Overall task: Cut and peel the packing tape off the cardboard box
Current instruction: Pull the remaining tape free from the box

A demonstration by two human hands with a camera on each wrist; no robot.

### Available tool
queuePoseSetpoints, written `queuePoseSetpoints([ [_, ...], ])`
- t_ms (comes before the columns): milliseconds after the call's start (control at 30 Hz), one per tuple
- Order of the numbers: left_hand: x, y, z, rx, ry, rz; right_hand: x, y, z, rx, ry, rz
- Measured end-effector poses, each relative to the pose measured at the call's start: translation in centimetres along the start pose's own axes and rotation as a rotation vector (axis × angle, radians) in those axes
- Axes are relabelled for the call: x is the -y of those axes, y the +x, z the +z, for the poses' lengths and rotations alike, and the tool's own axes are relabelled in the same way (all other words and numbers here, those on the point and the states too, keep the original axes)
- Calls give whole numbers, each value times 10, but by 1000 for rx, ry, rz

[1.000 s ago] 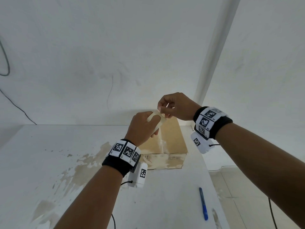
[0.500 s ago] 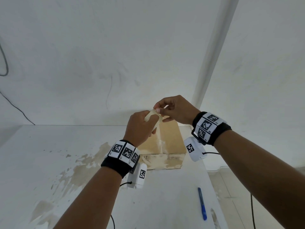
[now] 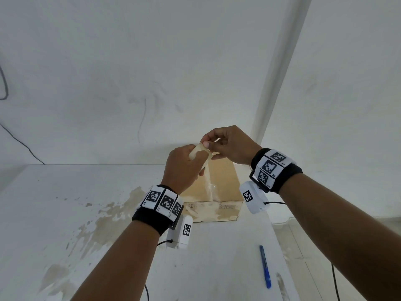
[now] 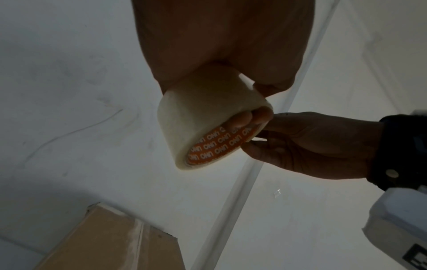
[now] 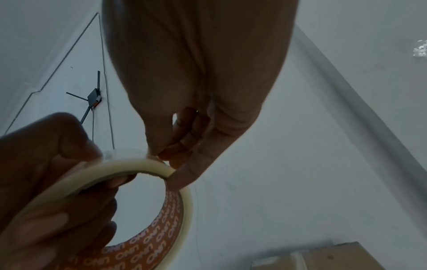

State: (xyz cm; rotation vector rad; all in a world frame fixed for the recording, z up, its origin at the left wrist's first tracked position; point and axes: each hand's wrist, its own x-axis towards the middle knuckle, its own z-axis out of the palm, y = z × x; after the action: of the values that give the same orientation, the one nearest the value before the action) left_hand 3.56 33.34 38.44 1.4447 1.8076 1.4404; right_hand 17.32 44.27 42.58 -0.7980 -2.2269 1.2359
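Note:
A cream roll of packing tape with an orange printed core is held up above the cardboard box. My left hand grips the roll, fingers through its core. My right hand pinches at the roll's outer edge with thumb and fingertips. The box sits on the white table below both hands, with a strip of clear tape along its top seam.
A blue pen-like cutter lies on the table near its right edge. The table top has worn brown patches. A white wall stands behind the box, with a cable at the left. Floor tiles lie right of the table.
Both hands stay above the box with the roll between them. My right hand has shifted slightly left and lower, its fingertips working at the roll's edge.

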Motion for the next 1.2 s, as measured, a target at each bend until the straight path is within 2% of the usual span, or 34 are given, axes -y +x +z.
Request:
queuePoseSetpoints([
  [133, 0, -1, 0, 8, 16, -13, -2, -1, 1, 42, -16, 1],
  [367, -5, 1, 0, -6, 23, -23, -7, 1, 4, -28, 51, -1],
  [533, -5, 0, 1, -7, 32, -41, -9, 1, 5, -28, 29, -5],
  [700, -2, -2, 2, -7, 93, -23, -11, 0, 5, 41, -27, -8],
  [866, -2, -1, 0, 24, 168, -23, -16, 5, -1, 9, -74, 29],
  [1200, 0, -1, -4, 109, 273, 0, 9, 16, -15, 161, -443, -18],
])
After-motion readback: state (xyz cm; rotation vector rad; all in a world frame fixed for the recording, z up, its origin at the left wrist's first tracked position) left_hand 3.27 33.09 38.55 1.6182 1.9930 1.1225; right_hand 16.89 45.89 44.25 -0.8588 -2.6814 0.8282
